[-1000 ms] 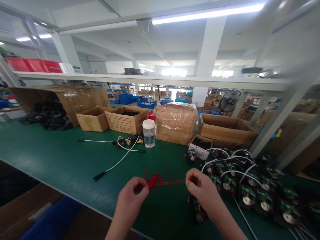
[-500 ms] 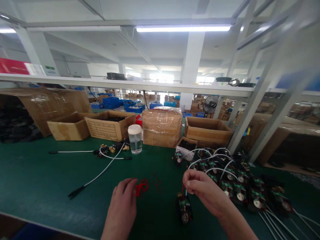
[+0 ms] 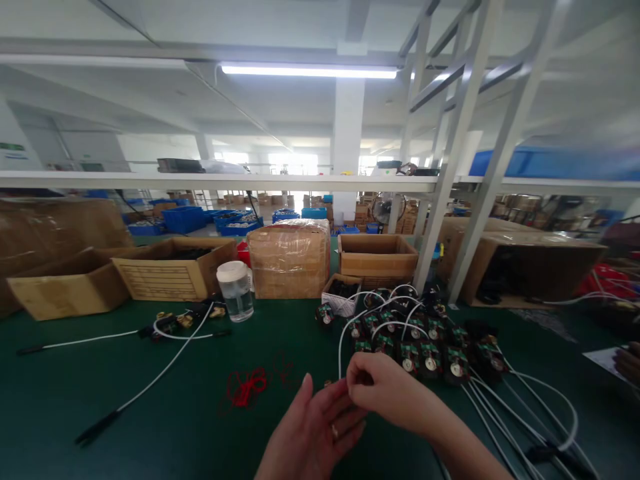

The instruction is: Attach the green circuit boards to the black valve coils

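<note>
My right hand point(image 3: 387, 393) is closed in a pinch, thumb against forefinger. A thin red wire showed at these fingertips in the earlier view; the pinched part is hidden now. My left hand point(image 3: 320, 430), a ring on one finger, is open with its palm turned up. Its stretched fingers reach under my right hand, touching or nearly touching it. Both hands cover the small circuit unit that lay below them. Left of my hands, a tangle of red wires point(image 3: 249, 387) lies on the green table point(image 3: 185, 427).
Several circuit units point(image 3: 430, 357) with white cables crowd the right side. Cabled parts point(image 3: 173, 323) lie at the left, near a water jar point(image 3: 235, 291). Cardboard boxes point(image 3: 289, 260) line the back beneath a shelf point(image 3: 225, 180). Part of another person's hand point(image 3: 627, 363) shows far right.
The view has turned to the right. My left hand has left the red wires, moved right and opened beneath my right hand. My right hand keeps its pinch.
</note>
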### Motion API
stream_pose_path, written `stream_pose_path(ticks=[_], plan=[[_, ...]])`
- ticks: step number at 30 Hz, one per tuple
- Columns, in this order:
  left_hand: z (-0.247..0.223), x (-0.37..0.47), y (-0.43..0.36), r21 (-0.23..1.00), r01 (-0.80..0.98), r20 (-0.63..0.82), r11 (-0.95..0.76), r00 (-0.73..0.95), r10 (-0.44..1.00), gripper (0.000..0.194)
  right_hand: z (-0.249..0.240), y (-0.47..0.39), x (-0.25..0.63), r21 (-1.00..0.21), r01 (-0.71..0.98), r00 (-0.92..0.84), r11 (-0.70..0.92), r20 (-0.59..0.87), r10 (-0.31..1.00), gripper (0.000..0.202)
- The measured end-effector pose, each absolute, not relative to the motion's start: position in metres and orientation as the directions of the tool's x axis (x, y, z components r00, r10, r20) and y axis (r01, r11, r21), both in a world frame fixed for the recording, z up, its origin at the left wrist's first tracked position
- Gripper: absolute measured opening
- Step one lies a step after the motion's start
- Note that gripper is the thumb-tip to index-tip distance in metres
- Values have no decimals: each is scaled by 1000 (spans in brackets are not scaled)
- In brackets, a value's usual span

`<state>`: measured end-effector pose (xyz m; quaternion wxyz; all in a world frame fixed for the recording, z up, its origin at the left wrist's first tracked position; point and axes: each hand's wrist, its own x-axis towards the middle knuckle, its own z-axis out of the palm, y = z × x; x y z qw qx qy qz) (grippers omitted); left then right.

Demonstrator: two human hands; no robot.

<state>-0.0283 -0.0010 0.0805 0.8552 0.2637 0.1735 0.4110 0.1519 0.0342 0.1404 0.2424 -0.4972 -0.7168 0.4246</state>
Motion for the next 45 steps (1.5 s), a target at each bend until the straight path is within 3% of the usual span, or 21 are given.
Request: stream_pose_path(ticks=[4, 10, 15, 19, 29, 34, 41, 43, 45], plan=[[73, -26, -4, 485, -626, -100, 611, 654, 750, 75, 130, 37, 164, -819, 527, -352, 225, 31, 936, 12], [73, -21, -9, 451, -676, -123, 582, 599, 791, 78, 111, 39, 179, -888, 414, -256, 201, 99, 962, 12], [78, -18, -9, 423, -673, -182, 606, 593, 785, 87, 102, 35, 182, -904, 356, -291, 236, 132, 947, 12], [79, -16, -10, 421, -676, -189, 605, 587, 787, 89, 102, 34, 182, -871, 402, -367, 280, 127, 921, 12], [92, -14, -15, 594, -528, -241, 607, 603, 760, 85, 111, 31, 173, -813, 461, -512, 356, 84, 855, 16], [102, -13, -18, 673, -429, -271, 602, 615, 741, 85, 115, 32, 172, -877, 370, -621, 305, 10, 784, 19], [96, -15, -17, 681, -422, -276, 598, 609, 744, 80, 103, 30, 170, -940, 294, -548, 172, -19, 836, 9], [85, -18, -18, 697, -404, -326, 593, 558, 763, 79, 98, 27, 171, -932, 314, -509, 178, -7, 861, 9], [72, -21, -23, 787, -365, -328, 498, 435, 838, 71, 93, 23, 173, -919, 345, -454, 190, 13, 891, 8]])
